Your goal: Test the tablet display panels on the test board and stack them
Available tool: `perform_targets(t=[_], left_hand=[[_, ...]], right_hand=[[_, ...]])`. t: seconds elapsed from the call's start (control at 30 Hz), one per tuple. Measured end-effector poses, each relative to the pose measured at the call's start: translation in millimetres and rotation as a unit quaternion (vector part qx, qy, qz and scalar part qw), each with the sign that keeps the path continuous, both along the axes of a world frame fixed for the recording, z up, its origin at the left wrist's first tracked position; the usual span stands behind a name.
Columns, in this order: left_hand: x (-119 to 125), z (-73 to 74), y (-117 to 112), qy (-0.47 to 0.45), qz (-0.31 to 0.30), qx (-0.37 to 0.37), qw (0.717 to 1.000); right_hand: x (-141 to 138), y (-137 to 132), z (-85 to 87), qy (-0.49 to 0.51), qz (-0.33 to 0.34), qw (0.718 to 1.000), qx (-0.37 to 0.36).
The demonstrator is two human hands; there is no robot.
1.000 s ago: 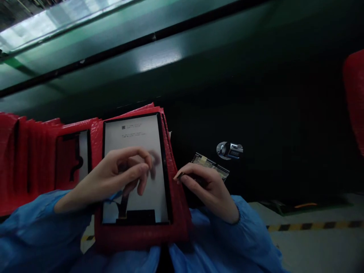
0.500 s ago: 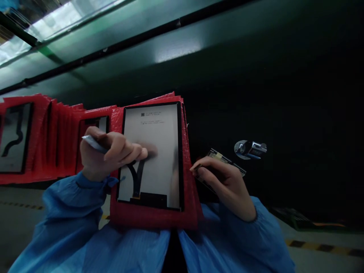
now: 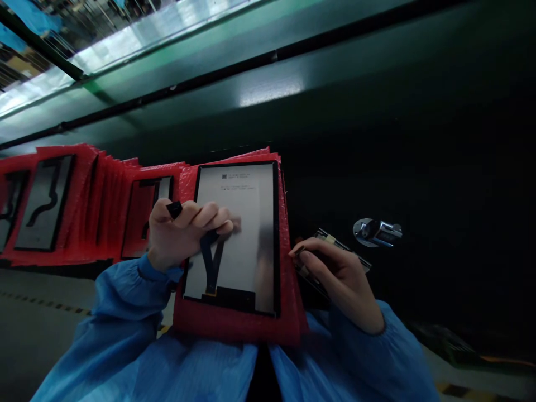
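Observation:
A display panel [image 3: 245,223] with a pale grey back and black border lies on a stack of red bubble-wrap sleeves [image 3: 234,326] on my lap. My left hand [image 3: 184,231] is curled over the panel's left edge, fingers closed on its dark Y-shaped flex cable [image 3: 213,262], the cable's black end sticking up between thumb and forefinger. My right hand [image 3: 339,276] grips a thin dark panel [image 3: 343,251] held at the stack's right edge. Blue sleeves cover both arms.
More red sleeves with panels [image 3: 46,204] are fanned out to the left. A shiny metal fitting [image 3: 377,231] sits on the dark green machine body [image 3: 268,84] behind. Grey floor with yellow-black striping [image 3: 464,388] lies at lower right.
My left hand has closed on the flex cable and lifted its end off the panel; the pale strip it held half a second ago is no longer seen. The right hand has kept its hold.

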State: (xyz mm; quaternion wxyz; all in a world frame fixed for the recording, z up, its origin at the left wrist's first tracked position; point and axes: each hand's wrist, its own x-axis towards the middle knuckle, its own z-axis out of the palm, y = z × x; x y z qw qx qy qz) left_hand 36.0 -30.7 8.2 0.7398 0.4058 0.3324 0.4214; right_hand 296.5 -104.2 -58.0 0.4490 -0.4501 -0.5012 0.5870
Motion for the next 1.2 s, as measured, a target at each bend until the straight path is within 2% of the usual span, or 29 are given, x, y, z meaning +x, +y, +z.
perform_targets(t=[0.07,0.13,0.2,0.27,0.37,0.47,0.67,0.77,0.93,1.03,1.2], left_hand=[[3.2,9.0,-2.5,0.030,-0.027,0.026,0.999],[10.8,21.0,-4.7,0.145,-0.075,0.059,0.985],[22.5,31.2,-5.4,0.288,-0.127,0.114,0.942],[36.7,36.1,-4.4,0.373,-0.170,0.167,0.897],[57.7,33.9,-1.3,0.408,-0.221,0.229,0.855],[71.6,28.6,0.6,0.436,-0.237,0.293,0.817],[76.3,29.1,-2.2,0.492,-0.304,0.384,0.720],[77.3,32.0,-5.3,0.493,-0.340,0.396,0.696],[81.3,34.1,-11.6,0.498,-0.365,0.395,0.681],[83.9,32.6,-15.2,0.506,-0.353,0.407,0.673],[88.0,27.9,-19.6,0.531,-0.334,0.445,0.639]], right_hand=[[-0.7,0.3,0.5,-0.001,-0.003,1.000,-0.003],[-1.7,1.0,2.4,-0.006,-0.003,1.000,-0.005],[-2.6,2.0,5.0,-0.016,0.001,1.000,0.000],[-2.8,3.0,7.2,-0.022,0.007,1.000,0.012],[-1.0,3.7,8.6,-0.014,0.015,0.999,0.029],[2.2,3.2,9.2,-0.010,0.020,0.999,0.033],[9.3,2.8,9.8,-0.029,0.050,0.995,0.076],[11.6,2.2,8.6,-0.023,0.075,0.993,0.083],[13.4,-1.2,6.1,0.003,0.095,0.991,0.092],[14.9,-2.7,3.8,0.002,0.097,0.992,0.086],[18.1,-3.5,0.5,0.013,0.104,0.991,0.083]])
